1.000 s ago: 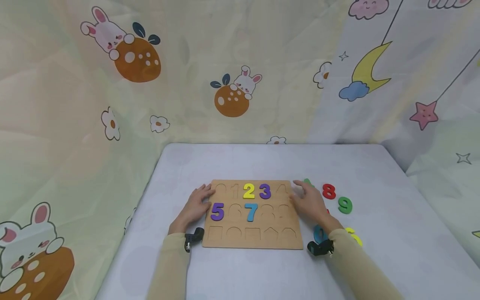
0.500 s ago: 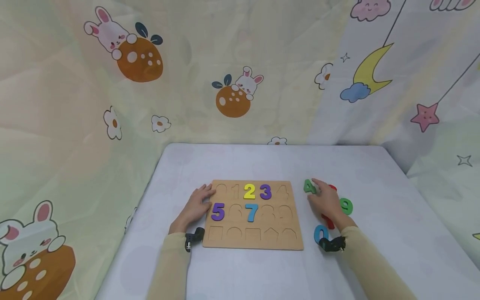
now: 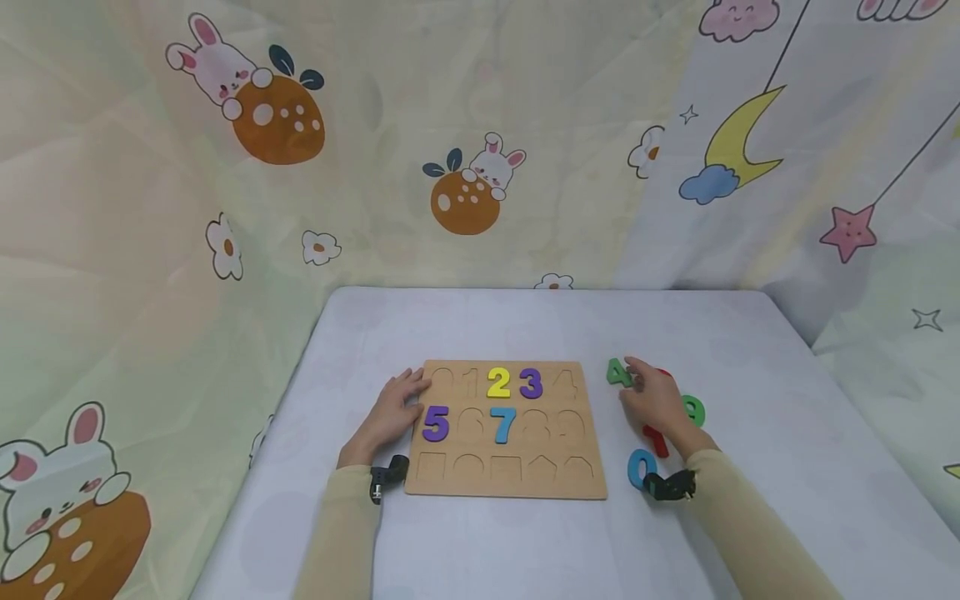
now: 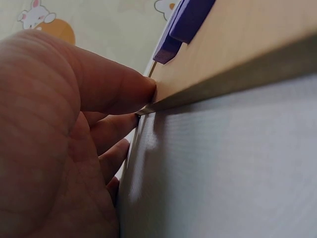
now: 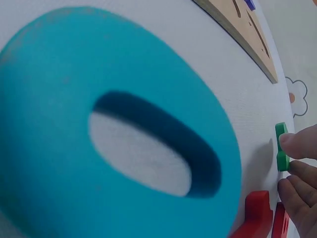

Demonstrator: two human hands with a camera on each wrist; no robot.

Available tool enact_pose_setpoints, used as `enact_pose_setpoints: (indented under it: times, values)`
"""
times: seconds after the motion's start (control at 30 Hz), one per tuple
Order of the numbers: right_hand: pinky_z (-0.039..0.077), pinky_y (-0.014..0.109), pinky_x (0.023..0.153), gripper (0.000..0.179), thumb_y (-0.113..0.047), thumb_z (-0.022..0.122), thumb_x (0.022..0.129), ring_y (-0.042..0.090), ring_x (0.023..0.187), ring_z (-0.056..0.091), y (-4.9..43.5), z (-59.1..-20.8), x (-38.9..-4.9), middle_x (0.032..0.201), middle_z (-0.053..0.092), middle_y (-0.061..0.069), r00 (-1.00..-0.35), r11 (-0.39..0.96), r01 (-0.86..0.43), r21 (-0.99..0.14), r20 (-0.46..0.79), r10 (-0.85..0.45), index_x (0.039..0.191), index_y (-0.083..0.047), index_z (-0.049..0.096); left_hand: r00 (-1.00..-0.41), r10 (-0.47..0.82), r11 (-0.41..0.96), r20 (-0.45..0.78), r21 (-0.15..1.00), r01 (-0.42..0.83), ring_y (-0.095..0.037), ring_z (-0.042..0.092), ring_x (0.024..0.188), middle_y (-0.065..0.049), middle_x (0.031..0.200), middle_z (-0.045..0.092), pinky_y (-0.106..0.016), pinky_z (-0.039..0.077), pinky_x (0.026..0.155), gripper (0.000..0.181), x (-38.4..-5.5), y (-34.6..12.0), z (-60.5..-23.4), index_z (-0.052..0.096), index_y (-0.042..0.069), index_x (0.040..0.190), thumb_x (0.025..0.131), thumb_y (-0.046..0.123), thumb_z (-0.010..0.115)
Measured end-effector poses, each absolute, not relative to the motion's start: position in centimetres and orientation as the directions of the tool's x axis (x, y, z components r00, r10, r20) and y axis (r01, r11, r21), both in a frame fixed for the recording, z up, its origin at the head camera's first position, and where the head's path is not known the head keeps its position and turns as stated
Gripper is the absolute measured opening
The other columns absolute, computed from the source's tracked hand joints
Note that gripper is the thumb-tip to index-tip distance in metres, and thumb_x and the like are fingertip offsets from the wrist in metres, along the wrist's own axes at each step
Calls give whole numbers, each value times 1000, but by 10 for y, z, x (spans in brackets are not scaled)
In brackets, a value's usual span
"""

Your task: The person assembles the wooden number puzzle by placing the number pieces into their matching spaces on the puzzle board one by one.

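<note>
The wooden number board (image 3: 465, 483) lies flat, with a yellow 2 (image 3: 498, 383), a purple 3 (image 3: 531, 384), a purple 5 (image 3: 436, 423) and a blue 7 (image 3: 502, 425) sitting in it. At the board's left edge rests my left hand (image 3: 393, 412), fingers extended; the thumb (image 4: 133, 91) touches the rim in the left wrist view. My right hand (image 3: 658, 407) pinches a green number 4 (image 3: 617, 372) to the right of the board. In the right wrist view the thumb (image 5: 299, 143) lies against this green 4 (image 5: 282, 148).
Near the right hand lie a green 9 (image 3: 694, 408), a red number 1 (image 3: 657, 442) and a blue 0 (image 3: 637, 468). The blue 0 (image 5: 59, 99) looms large before the right wrist camera. A red piece (image 3: 664, 372) is mostly hidden behind the hand. A white-covered table (image 3: 480, 550) bears everything.
My right hand has moved right from the board's right edge to the green 4 and now pinches it. The left hand stays at the board's left edge.
</note>
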State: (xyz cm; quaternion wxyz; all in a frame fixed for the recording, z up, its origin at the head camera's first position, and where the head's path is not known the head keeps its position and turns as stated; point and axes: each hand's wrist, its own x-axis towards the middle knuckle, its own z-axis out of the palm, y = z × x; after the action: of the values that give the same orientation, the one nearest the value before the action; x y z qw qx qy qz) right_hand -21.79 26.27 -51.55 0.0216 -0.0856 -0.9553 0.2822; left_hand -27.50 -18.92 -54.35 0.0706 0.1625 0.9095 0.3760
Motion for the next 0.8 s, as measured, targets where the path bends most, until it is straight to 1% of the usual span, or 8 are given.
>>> enact_pose_setpoints:
  times: [0.3, 0.43, 0.6, 0.8]
  values:
    - [48, 57, 99, 63, -7, 66, 88, 43, 119, 54, 262, -518, -214, 131, 56, 24, -984, 823, 133, -552, 24, 176, 145, -2, 41, -935, 355, 666, -2, 703, 251, -27, 17, 149, -8, 156, 34, -44, 4, 123, 48, -276, -190, -544, 54, 4, 138, 91, 7, 58]
    - [48, 58, 99, 67, -9, 67, 87, 43, 120, 52, 262, -521, -216, 137, 51, 25, -984, 826, 135, -547, 28, 179, 147, -2, 38, -934, 356, 666, 4, 700, 257, -28, 18, 149, -9, 156, 35, -45, 4, 123, 48, -276, -190, -544, 54, 3, 138, 90, 7, 58]
    - [46, 60, 100, 76, -14, 69, 88, 43, 126, 47, 264, -522, -223, 147, 42, 23, -983, 809, 169, -563, -38, 179, 152, -7, 29, -933, 359, 669, 4, 697, 260, -28, 18, 149, -9, 156, 35, -45, 4, 123, 48, -276, -189, -545, 54, 4, 138, 90, 7, 58]
    - [45, 61, 100, 79, -17, 69, 88, 44, 128, 45, 266, -521, -228, 150, 39, 22, -986, 803, 168, -571, -78, 150, 154, -10, 26, -932, 363, 659, 15, 703, 268, -31, 18, 148, -10, 155, 36, -47, 4, 123, 49, -278, -188, -545, 54, 4, 138, 89, 5, 58]
